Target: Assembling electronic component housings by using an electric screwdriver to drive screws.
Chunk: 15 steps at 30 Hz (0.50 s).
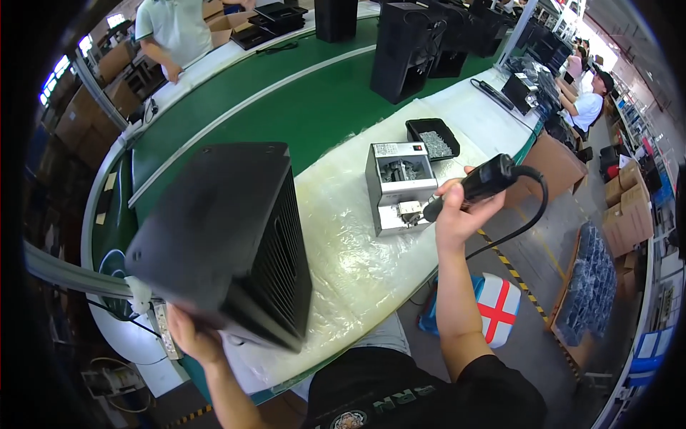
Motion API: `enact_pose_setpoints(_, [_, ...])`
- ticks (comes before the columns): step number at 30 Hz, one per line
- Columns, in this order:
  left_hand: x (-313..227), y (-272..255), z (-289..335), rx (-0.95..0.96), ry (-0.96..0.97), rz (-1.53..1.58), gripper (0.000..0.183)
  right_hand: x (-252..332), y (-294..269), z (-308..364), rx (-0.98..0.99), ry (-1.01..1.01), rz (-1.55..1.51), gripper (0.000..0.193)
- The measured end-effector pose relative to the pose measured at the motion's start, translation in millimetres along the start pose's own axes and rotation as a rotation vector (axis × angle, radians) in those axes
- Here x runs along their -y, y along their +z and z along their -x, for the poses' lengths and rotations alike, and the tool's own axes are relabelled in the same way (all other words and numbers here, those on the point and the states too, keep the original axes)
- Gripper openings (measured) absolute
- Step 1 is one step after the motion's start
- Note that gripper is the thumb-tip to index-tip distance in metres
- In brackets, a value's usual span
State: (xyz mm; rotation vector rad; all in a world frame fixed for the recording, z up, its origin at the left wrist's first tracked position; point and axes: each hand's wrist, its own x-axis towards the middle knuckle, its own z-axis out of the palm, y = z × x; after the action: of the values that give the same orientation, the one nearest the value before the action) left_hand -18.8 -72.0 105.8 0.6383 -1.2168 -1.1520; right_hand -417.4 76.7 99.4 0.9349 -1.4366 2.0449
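By the tabletop's [343,286] near edge, the left hand [196,339], partly hidden, is gripping a black case [214,207], the right hand [459,220] a screwdriver [493,176]; a tray [431,125] is holding screws [436,145].

We had our pale surface [332,214] covered in clear plastic film [350,314], carrying a silver-grey screw feeder [401,189] and, just beyond it, a black tray [429,124] of small screws [434,145], while tall black cases [400,53] stood on the green belt [236,121].
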Motion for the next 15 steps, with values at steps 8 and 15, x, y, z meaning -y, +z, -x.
enact_pose_setpoints(8, [-47.1,88.1,-60.5,0.518,-0.443,-0.701,0.035,6.4,-5.9,9.9,0.175,0.154,0.049,0.066])
enact_pose_setpoints(15, [21.4,119.3,-56.0,1.034,-0.412,-0.867,0.041,112.8,-0.5,-23.5,0.121,0.150,-0.145,0.059])
